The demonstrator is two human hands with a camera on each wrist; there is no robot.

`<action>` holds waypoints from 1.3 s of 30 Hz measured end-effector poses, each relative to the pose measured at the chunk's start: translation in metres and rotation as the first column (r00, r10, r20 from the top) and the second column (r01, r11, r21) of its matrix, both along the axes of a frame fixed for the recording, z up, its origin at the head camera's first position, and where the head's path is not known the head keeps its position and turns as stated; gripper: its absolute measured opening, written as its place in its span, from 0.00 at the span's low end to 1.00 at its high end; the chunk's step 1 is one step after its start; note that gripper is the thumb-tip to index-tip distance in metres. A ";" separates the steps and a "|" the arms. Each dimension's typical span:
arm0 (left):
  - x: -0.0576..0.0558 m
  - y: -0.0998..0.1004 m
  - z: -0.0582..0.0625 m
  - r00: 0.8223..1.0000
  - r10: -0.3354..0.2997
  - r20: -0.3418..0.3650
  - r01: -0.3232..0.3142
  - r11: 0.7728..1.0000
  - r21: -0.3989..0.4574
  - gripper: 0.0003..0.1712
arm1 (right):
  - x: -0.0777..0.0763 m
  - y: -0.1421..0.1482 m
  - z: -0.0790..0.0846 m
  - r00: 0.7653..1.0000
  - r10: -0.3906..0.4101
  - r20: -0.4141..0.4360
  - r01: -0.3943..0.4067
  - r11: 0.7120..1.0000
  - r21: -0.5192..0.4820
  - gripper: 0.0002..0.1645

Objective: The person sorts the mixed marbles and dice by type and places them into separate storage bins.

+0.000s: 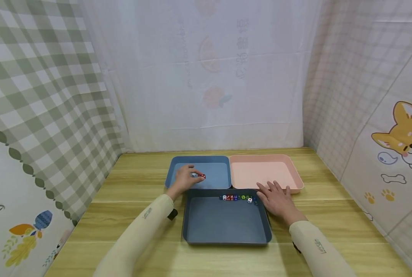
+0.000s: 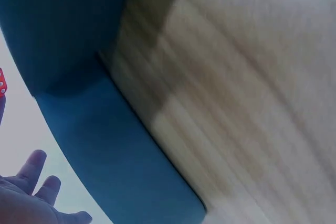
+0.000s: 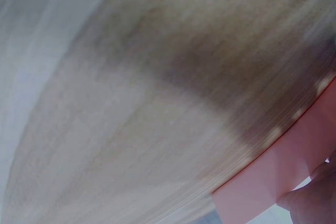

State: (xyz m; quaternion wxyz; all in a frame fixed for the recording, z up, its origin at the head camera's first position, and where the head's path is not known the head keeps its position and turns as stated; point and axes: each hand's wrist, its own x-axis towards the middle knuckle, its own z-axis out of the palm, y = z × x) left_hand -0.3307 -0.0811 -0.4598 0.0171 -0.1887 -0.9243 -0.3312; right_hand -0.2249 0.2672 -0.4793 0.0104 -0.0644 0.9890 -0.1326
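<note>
Red die [image 1: 203, 176] is over the blue tray [image 1: 218, 173], and it looks pinched between thumb and index finger of the left hand [image 1: 184, 178]. I'd keep that pinch light, on opposite faces, and go easy around the pale bit [image 1: 194, 175] right by the fingers, probably another die. Right hand [image 1: 277, 201] has its fingers spread at the near rim of the pink tray [image 1: 257, 172]; can't tell how hard they press. Slate tray [image 1: 226, 225] in front holds a row of mixed dice [image 1: 231, 197] along its far wall, plus a white die [image 1: 249, 200] slightly nearer.
</note>
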 end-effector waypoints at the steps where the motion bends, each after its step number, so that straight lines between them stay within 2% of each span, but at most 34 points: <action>1: -0.002 -0.002 0.000 1.000 0.012 0.002 -0.012 1.000 -0.001 0.13 | 0.000 0.000 0.000 1.000 0.000 -0.001 0.000 1.000 -0.001 0.34; 10: -0.019 -0.010 -0.003 0.989 0.145 0.023 -0.145 0.989 -0.029 0.14 | 0.002 -0.002 0.001 1.000 -0.004 0.000 0.004 1.000 0.002 0.34; 13: -0.022 -0.010 -0.007 0.985 0.171 0.037 -0.170 0.984 -0.046 0.13 | 0.001 -0.002 0.001 1.000 -0.006 0.001 0.006 1.000 0.003 0.34; 18: -0.025 -0.010 -0.012 0.980 0.199 0.021 -0.196 0.974 -0.116 0.11 | 0.001 -0.002 0.000 1.000 -0.006 -0.004 0.006 1.000 0.007 0.35; 22: -0.026 -0.008 -0.014 0.978 0.209 -0.002 -0.206 0.965 -0.161 0.11 | 0.001 -0.001 -0.001 1.000 -0.004 -0.011 0.004 1.000 0.011 0.35; 28: -0.024 -0.005 -0.019 0.979 0.195 -0.065 -0.203 0.965 -0.166 0.12 | 0.000 0.000 -0.001 1.000 -0.003 -0.014 0.003 1.000 0.007 0.34; 31: -0.022 -0.003 -0.019 0.980 0.185 -0.072 -0.195 0.964 -0.179 0.16 | 0.000 -0.001 -0.001 1.000 -0.004 -0.014 0.004 1.000 0.010 0.34; 32: -0.020 -0.001 -0.015 0.981 0.190 -0.050 -0.196 0.962 -0.191 0.17 | 0.000 -0.001 -0.001 1.000 -0.005 -0.014 0.005 1.000 0.012 0.34; 39: -0.021 0.000 -0.016 0.980 0.193 -0.043 -0.198 0.958 -0.206 0.20 | 0.002 -0.002 0.001 1.000 -0.008 -0.008 0.008 1.000 0.005 0.34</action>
